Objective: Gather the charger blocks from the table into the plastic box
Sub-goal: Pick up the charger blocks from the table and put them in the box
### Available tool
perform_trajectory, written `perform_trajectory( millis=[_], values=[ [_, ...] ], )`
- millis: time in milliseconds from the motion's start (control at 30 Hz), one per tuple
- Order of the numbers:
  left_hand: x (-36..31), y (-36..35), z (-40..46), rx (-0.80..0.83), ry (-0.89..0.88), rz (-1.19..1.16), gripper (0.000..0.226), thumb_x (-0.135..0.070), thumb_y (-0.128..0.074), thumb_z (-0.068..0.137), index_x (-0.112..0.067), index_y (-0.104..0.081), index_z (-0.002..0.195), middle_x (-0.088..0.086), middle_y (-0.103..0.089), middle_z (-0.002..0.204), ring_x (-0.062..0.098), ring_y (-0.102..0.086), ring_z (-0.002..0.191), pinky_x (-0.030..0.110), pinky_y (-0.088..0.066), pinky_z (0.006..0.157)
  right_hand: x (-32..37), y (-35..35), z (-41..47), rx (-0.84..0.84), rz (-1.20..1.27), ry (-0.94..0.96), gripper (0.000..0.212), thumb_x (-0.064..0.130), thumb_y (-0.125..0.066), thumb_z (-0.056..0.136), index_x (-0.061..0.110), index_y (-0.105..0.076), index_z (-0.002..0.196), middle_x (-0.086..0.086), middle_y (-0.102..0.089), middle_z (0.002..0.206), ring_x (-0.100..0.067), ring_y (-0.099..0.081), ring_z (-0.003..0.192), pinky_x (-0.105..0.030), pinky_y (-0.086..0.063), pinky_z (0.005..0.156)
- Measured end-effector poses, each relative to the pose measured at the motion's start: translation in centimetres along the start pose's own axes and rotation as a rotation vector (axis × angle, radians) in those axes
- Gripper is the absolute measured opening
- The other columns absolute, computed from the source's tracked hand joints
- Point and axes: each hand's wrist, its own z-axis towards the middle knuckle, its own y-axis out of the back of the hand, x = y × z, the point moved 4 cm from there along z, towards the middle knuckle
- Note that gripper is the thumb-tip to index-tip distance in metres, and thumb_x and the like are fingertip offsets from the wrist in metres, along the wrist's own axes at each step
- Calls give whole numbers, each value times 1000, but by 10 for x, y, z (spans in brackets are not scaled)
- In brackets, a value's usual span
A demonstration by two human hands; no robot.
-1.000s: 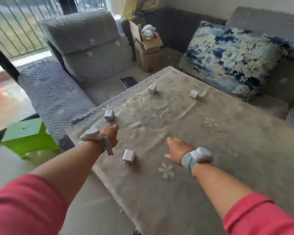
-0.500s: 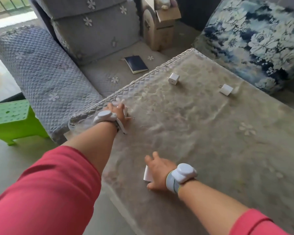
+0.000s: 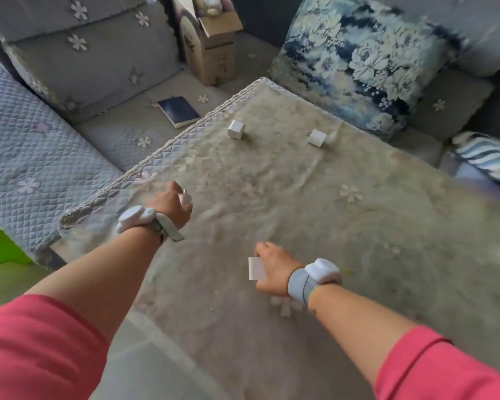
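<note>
Two white charger blocks lie free on the far part of the cloth-covered table (image 3: pixel 344 226): one (image 3: pixel 236 129) near the far left edge, another (image 3: pixel 317 137) to its right. My left hand (image 3: pixel 172 203) is over the table's left side with its fingers closed around a third white charger block (image 3: pixel 184 197), mostly hidden in the hand. My right hand (image 3: pixel 273 269) is near the front of the table, gripping a fourth white charger block (image 3: pixel 256 268) that sticks out to its left. No plastic box is in view.
A grey quilted sofa (image 3: pixel 41 145) wraps the table's left and far sides, with a dark blue notebook (image 3: pixel 179 111) on its seat. A cardboard box (image 3: pixel 211 44) stands in the corner. A blue floral cushion (image 3: pixel 358 59) leans at the far right. A green stool (image 3: pixel 0 241) sits at left.
Both hands have closed on charger blocks: the left took the one by the left edge, the right took the near one. Both hands now sit slightly off the cloth.
</note>
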Motion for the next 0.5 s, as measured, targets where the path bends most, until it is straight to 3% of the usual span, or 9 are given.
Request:
perform_trajectory(
  millis=[200, 500],
  values=[
    [-153, -19, -81, 115, -352, -61, 40, -29, -65, 84, -12, -55, 119, 24, -64, 111, 41, -59, 103, 38, -47, 84, -138, 49, -118, -233, 181, -297, 38, 18, -68, 76, 10, -56, 111, -13, -63, 117, -30, -61, 107, -31, -49, 86],
    [-433, -125, -309, 401, -943, -25, 44, -27, -73, 77, -19, -59, 117, 17, -66, 114, 35, -62, 104, 33, -48, 84, -377, 48, -398, -579, 338, -819, 41, 19, -70, 78, 11, -57, 117, -13, -64, 119, -30, -60, 111, -30, -48, 89]
  ],
)
